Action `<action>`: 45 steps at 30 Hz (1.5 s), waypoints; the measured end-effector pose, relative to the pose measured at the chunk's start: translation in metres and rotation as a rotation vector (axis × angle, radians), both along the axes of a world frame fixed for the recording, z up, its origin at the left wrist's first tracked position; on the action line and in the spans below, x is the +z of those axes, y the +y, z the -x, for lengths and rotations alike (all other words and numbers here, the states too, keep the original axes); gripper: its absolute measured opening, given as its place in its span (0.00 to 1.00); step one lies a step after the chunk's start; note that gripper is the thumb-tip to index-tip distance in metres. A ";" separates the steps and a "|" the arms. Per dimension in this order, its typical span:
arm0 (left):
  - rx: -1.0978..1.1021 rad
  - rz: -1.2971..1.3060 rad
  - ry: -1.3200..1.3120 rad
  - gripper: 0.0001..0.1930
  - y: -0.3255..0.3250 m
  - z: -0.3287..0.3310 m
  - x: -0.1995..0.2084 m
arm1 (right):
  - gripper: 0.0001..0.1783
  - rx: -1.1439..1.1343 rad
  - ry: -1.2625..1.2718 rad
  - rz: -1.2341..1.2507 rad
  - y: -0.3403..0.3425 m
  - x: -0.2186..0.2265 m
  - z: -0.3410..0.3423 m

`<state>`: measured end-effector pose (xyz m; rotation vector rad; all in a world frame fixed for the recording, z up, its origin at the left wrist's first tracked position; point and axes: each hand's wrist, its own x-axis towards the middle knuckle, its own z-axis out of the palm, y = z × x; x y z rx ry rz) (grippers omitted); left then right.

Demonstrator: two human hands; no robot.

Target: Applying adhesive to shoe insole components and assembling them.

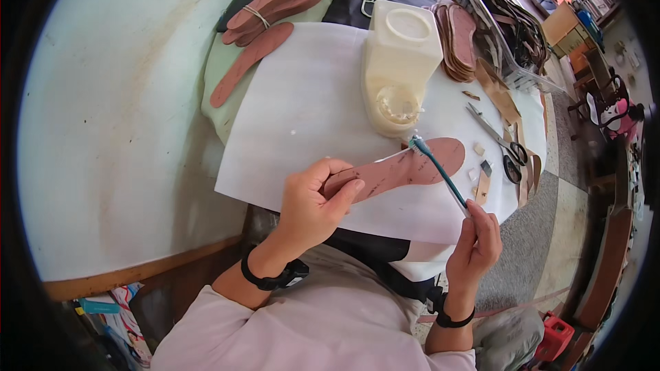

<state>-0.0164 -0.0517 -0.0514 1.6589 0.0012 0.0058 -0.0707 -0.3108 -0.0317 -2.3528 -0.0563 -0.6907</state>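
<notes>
My left hand [320, 196] grips a reddish-brown shoe insole [385, 175] by its narrower left end, thumb on top. The insole is held over the white-covered table [275, 124], its wide end pointing right. A strip of white paste shows along its upper edge. Between the fingertips of my right hand [474, 240] is the handle of a teal toothbrush [440, 168]. The white-smeared bristles of the brush rest at the insole's far edge. Just beyond stands a cream plastic container [405, 48] with a round, glue-crusted opening [397, 104] facing the brush.
Bundled insoles [275, 7] and a single insole [251, 62] lie at the far left. To the right are scissors [505, 141], small scraps [483, 182], tan strips [529, 178] and stacked soles [457, 38]. A clear bin [505, 62] holds dark strips. A wall [124, 130] borders the left.
</notes>
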 end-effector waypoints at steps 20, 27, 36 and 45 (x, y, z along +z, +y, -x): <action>-0.061 0.117 -0.023 0.06 0.006 0.001 -0.010 | 0.10 -0.187 -0.032 -0.032 -0.031 -0.009 -0.007; -0.036 0.187 -0.014 0.06 0.007 0.001 -0.007 | 0.10 -0.226 -0.034 -0.057 -0.034 -0.009 -0.004; -0.006 0.365 0.089 0.06 0.012 0.001 0.004 | 0.11 -0.234 -0.067 -0.068 -0.033 -0.009 -0.001; 0.041 0.387 0.166 0.06 0.019 0.007 0.027 | 0.13 -0.216 -0.157 -0.096 -0.030 -0.012 0.001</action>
